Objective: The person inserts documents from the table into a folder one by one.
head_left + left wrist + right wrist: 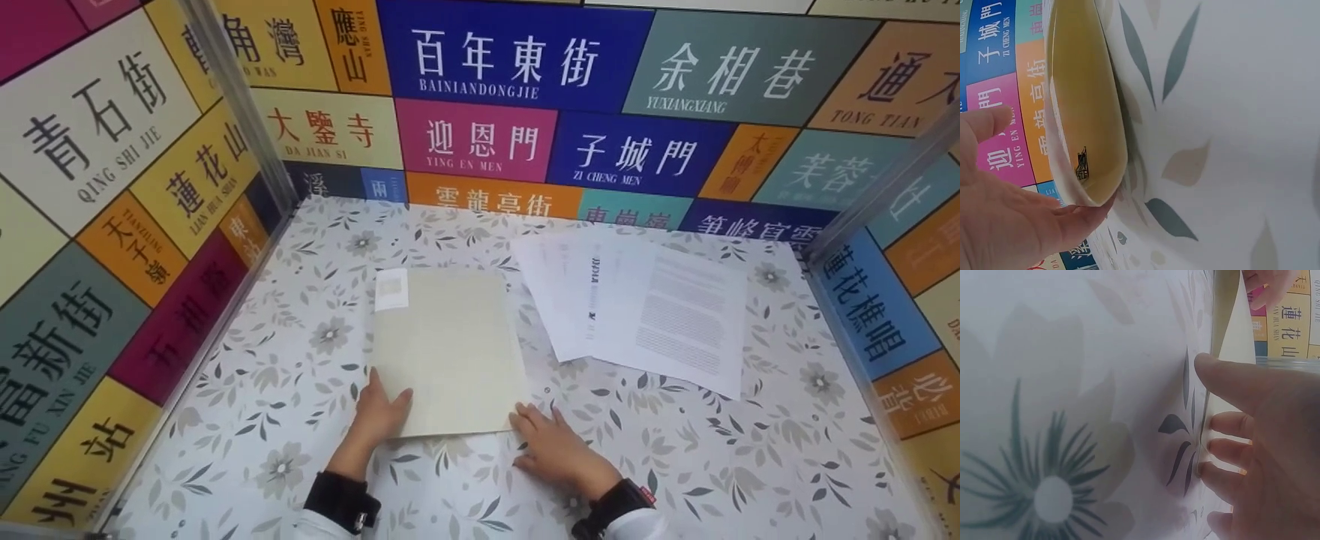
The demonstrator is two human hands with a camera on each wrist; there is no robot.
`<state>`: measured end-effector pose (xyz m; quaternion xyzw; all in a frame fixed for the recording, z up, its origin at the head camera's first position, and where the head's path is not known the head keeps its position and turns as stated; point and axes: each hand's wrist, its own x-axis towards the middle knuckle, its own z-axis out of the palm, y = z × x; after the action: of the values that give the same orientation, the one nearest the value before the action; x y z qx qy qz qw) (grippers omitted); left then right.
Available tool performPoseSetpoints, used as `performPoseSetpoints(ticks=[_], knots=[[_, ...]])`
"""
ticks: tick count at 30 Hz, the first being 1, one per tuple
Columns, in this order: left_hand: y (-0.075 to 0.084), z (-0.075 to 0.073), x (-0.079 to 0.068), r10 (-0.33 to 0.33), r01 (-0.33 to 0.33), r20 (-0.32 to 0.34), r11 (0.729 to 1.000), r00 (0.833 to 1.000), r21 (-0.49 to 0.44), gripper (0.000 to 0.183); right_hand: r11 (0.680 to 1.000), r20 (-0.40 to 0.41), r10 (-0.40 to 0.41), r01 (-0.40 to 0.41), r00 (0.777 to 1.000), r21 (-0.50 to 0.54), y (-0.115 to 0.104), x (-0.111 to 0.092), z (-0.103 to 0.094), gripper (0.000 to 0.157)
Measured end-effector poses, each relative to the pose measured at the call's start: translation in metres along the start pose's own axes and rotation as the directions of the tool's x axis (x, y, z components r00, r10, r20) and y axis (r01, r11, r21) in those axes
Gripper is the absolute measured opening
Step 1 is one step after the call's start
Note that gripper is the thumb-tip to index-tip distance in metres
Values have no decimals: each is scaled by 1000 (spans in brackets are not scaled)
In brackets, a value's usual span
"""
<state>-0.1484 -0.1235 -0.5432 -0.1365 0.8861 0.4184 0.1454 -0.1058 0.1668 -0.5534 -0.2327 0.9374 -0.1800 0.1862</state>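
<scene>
A beige paper envelope point(450, 352) lies on the patterned tabletop, with a white label point(391, 289) at its far left corner. Its near end bulges apart in the left wrist view, showing a yellowish inside and a small dark printed mark point(1082, 164). My left hand point(379, 412) touches the left edge near the front corner, fingers against the side and thumb raised apart from it. At the near right corner, my right hand point(551, 446) rests with extended fingertips against the edge. In the right wrist view the thumb point(1230, 379) stands apart from the other fingers.
Several printed white sheets point(690, 307) lie fanned out to the right of the envelope. The floral tabletop point(285, 390) is bounded at the back and sides by panels point(476, 139) covered in coloured blocks of lettering.
</scene>
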Motion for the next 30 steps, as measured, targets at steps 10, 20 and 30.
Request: performPoseSetpoints(ticks=[10,20,30], knots=[[-2,-12,2,-77,77,9,977,997,-197,69,999,0,14,-14,1000,49,1,-1,0,65],[1,-10,3,-58,63,36,985,998,-159,76,999,-31,10,-8,999,54,3,-1,-1,64],[9,-5,-2,30,-44,-67,977,997,-208,64,992,-104,54,-42,993,118,1,3,-5,51]])
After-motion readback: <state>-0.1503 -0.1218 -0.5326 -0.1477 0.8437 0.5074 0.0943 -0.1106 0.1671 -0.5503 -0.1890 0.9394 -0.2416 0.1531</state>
